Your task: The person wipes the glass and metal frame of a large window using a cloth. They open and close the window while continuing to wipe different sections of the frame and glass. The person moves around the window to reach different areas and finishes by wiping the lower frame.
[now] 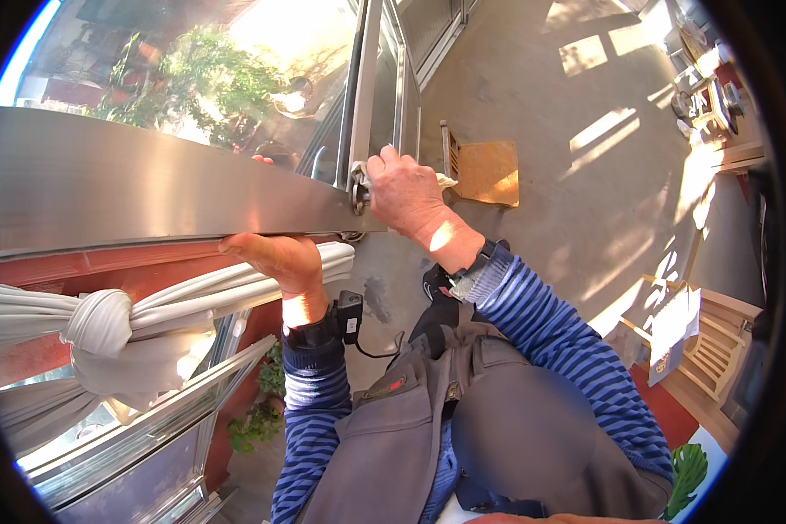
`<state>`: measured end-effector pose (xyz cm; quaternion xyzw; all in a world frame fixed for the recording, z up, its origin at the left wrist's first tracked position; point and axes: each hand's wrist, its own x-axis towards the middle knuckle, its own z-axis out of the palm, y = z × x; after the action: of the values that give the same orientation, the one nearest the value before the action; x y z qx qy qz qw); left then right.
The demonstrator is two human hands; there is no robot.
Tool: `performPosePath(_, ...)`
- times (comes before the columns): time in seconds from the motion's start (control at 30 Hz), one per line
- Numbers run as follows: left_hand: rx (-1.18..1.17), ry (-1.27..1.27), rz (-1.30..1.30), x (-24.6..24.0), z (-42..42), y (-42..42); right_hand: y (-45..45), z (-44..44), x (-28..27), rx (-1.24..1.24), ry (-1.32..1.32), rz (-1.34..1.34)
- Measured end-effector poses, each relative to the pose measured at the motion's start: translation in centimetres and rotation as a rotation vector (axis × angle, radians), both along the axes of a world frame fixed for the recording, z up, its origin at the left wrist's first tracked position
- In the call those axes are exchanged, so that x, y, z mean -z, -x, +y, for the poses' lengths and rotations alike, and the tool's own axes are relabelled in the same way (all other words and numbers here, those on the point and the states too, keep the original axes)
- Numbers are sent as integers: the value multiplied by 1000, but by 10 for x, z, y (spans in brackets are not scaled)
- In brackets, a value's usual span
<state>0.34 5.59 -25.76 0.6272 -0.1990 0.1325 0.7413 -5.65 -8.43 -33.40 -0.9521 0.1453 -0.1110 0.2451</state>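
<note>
A broad brushed-metal door panel with a glass pane beside it stretches across the left of my view. My left hand is at its near edge, thumb along that edge. Its fingers pass behind the metal, and only fingertips show past the far edge. At the panel's right end my right hand is closed on a pale cloth, held against a round metal door handle. The hand hides most of the cloth and part of the handle.
A knotted white curtain hangs at lower left, near a window frame and potted plants. A small wooden chair stands on the concrete floor. Another wooden chair with papers is at right.
</note>
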Motion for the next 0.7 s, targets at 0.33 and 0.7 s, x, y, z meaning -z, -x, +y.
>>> performPosePath(0.33,12,44,33,6,-2,3,50,-2,31,176,-540,-506)
performPosePath(0.7,-79,82,24,1,-13,4,76,39,126,309,-688,-150)
